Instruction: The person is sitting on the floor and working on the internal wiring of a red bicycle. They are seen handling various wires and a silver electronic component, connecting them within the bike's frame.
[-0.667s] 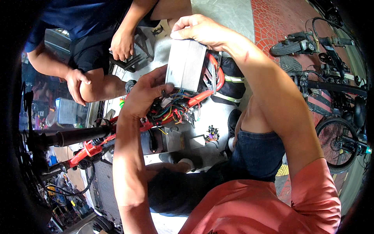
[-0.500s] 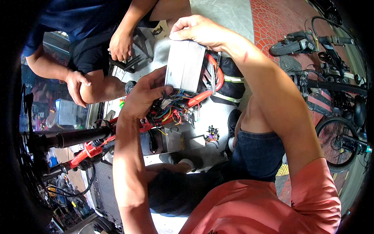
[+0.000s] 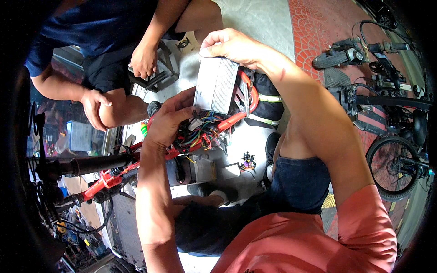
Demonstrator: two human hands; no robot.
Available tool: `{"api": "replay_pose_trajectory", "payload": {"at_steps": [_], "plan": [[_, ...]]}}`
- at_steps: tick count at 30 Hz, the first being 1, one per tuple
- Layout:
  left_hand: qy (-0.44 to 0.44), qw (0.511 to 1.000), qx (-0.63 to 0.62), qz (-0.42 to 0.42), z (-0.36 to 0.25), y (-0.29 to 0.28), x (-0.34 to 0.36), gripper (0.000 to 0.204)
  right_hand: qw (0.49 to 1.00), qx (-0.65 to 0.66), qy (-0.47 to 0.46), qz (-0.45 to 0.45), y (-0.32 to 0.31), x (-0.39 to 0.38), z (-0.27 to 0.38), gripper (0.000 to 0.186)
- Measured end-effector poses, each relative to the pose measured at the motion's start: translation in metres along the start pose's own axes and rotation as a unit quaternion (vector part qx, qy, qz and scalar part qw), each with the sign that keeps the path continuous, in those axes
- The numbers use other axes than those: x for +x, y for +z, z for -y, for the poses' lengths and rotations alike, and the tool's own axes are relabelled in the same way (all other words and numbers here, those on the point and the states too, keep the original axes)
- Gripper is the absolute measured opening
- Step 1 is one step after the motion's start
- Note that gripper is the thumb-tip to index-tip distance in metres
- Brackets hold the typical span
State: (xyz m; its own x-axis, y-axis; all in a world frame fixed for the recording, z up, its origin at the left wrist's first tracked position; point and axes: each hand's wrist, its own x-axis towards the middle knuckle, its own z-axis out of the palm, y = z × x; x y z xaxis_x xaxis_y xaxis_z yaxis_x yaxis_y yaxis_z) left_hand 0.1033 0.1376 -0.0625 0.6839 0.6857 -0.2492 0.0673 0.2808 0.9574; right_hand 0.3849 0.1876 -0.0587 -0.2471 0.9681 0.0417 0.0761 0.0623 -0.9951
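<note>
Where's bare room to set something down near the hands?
Pale floor between the red frame and the connector cluster; also grey floor beyond the right hand, beside the red tiles. Crowded: wires by the left hand and silver box.

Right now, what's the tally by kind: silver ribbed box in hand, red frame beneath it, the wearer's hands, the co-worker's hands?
Silver ribbed box in hand: 1
Red frame: 1
Wearer's left hand and right hand: 2
Co-worker's hands: 2
Total: 6
</note>
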Motion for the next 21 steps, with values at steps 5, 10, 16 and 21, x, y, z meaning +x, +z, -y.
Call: {"api": "replay_pose_trajectory", "payload": {"at_steps": [5, 10, 16, 21], "plan": [[-0.018, 0.996, 0.022, -0.09, 0.004, 0.003, 0.001, 0.057, 0.999, -0.049, -0.011, -0.014, -0.002, 0.003, -0.006, 0.028], [-0.023, 0.994, 0.017, -0.103, 0.008, 0.001, 0.004, 0.057, 0.975, -0.212, -0.04, -0.051, 0.0, -0.006, -0.001, 0.042], [-0.007, 0.994, 0.002, -0.106, 0.004, 0.007, 0.002, 0.054, 0.899, -0.429, -0.059, -0.062, 0.013, -0.046, 0.028, 0.072], [-0.006, 0.995, -0.003, -0.1, 0.009, 0.002, 0.002, 0.053, 0.855, -0.514, -0.028, -0.053, 0.043, -0.069, 0.043, 0.109]]}}
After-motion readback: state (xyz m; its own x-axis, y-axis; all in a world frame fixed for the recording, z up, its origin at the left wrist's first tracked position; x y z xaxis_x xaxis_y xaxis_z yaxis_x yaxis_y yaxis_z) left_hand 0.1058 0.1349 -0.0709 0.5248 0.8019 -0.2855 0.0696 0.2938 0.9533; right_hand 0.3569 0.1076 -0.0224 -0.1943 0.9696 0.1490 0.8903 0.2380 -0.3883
